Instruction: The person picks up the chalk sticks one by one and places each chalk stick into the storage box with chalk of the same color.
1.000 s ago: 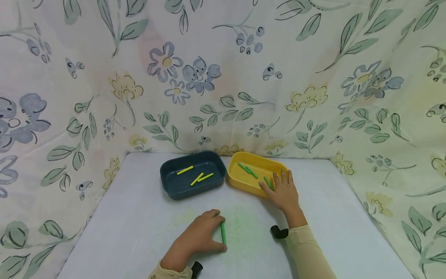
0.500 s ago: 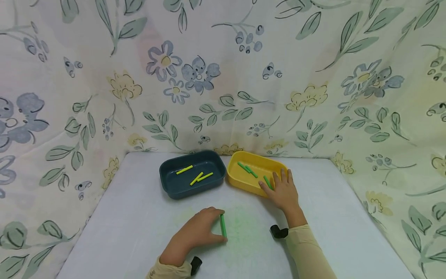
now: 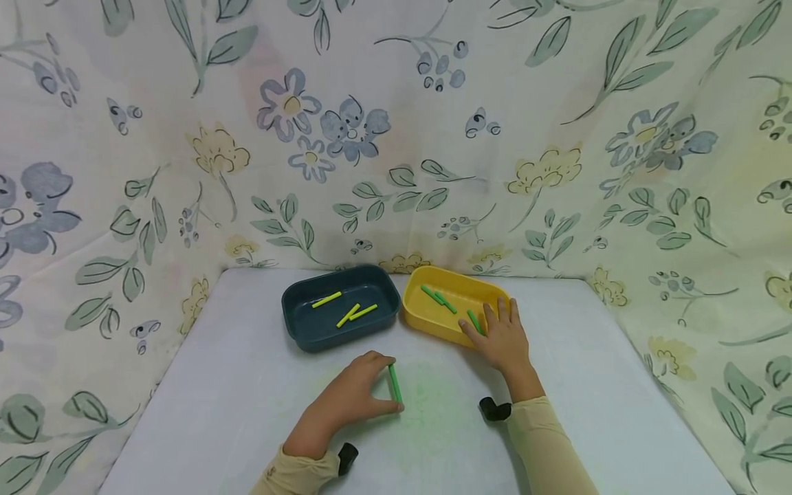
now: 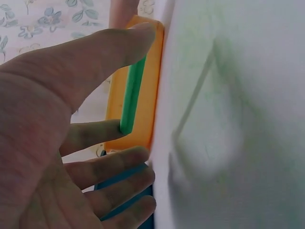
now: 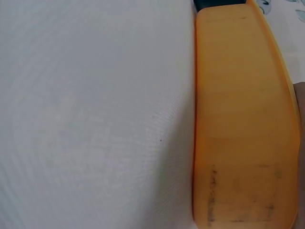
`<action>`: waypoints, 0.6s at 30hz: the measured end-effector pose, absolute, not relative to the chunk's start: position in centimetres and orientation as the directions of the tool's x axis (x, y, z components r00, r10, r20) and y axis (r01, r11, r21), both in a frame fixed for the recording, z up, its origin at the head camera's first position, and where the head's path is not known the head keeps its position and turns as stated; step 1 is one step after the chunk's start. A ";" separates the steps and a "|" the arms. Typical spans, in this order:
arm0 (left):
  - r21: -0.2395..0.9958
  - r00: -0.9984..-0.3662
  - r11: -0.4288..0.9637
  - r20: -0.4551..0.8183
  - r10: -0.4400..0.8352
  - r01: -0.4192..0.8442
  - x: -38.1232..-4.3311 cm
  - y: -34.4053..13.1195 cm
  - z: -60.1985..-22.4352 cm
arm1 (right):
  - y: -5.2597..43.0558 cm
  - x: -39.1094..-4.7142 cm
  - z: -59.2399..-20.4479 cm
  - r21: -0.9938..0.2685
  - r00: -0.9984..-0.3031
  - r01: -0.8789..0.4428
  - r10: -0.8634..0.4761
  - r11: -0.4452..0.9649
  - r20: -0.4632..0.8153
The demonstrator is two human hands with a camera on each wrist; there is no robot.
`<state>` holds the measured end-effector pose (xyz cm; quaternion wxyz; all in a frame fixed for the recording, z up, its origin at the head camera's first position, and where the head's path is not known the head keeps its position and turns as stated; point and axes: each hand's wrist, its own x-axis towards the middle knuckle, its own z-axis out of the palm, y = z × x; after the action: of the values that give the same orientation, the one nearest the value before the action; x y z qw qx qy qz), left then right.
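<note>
My left hand (image 3: pixel 348 394) pinches a green chalk stick (image 3: pixel 395 383) end to end between thumb and index fingertip. In the left wrist view the green stick (image 4: pixel 134 95) hangs off the white table, its shadow falling beside it, and the other fingers are spread. At the right front corner of the yellow tray (image 3: pixel 427 324), my right hand (image 3: pixel 504 342) rests with fingers spread over the rim. Close to its thumb, inside that tray, lies a green stick (image 3: pixel 474 320). The right wrist view shows mostly the yellow tray's outer wall (image 5: pixel 243 114); the fingertips are out of sight there.
A dark teal tray (image 3: pixel 346 335) holding yellow sticks (image 3: pixel 326 300) stands left of the yellow one, nearly touching it. More green sticks (image 3: pixel 440 299) lie in the yellow tray. Green smudges mark the white tabletop (image 3: pixel 427 426). Floral cloth (image 3: pixel 396 137) hangs behind and at both sides.
My left hand has moved forward towards the trays with the green chalk stick, its index finger now at the stick's far end. The right hand stays in place.
</note>
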<state>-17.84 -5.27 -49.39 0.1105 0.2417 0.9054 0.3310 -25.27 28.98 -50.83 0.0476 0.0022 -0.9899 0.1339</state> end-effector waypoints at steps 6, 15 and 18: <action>0.673 -0.863 0.642 -0.012 0.506 0.367 -18.3 -5.0 -49.2 | 29.0 -25.4 -51.1 -0.257 -0.995 -0.017 0.010 0.966 0.101; 0.715 -0.874 0.591 0.057 0.482 0.373 -18.7 -4.3 -48.2 | 29.0 -25.4 -51.0 -0.261 -0.996 -0.013 0.012 0.965 0.093; 0.722 -0.873 0.583 0.060 0.484 0.373 -18.9 -4.1 -48.2 | 29.0 -25.3 -51.0 -0.264 -0.995 -0.013 0.013 0.965 0.094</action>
<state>-18.85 -4.07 -48.17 0.0717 0.2415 0.8867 0.3877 -25.32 29.00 -50.95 0.0477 0.0000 -0.9899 0.1331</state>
